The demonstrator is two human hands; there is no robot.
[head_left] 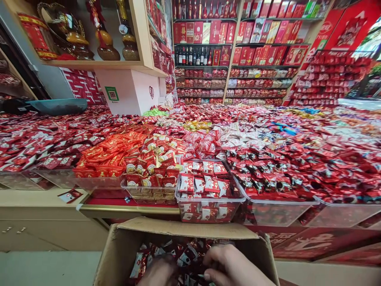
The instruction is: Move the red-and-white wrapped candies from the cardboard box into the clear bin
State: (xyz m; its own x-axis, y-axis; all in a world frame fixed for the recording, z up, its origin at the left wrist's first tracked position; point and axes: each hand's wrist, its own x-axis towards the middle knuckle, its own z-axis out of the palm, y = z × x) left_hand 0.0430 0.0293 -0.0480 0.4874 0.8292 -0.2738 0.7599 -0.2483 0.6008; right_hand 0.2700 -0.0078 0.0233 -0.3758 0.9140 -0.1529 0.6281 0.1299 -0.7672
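Both hands reach into an open cardboard box [143, 226] at the bottom centre, among small red and white wrapped packets [138, 265]. My left hand [160, 270] is smeared by motion and its fingers cannot be made out. To its right, my right hand [222, 264] has its fingers curled down over the packets; whether it grips one is hidden. Just beyond the box's far flap stands a clear plastic bin [212, 198], with red and white packets laid in rows inside it.
More clear bins [279, 212] heaped with wrapped sweets line the counter's front edge. A gold-trimmed counter edge [133, 210] lies behind the box. One packet [70, 196] rests on the left ledge. Shelves [205, 43] of bottles and red boxes stand at the back.
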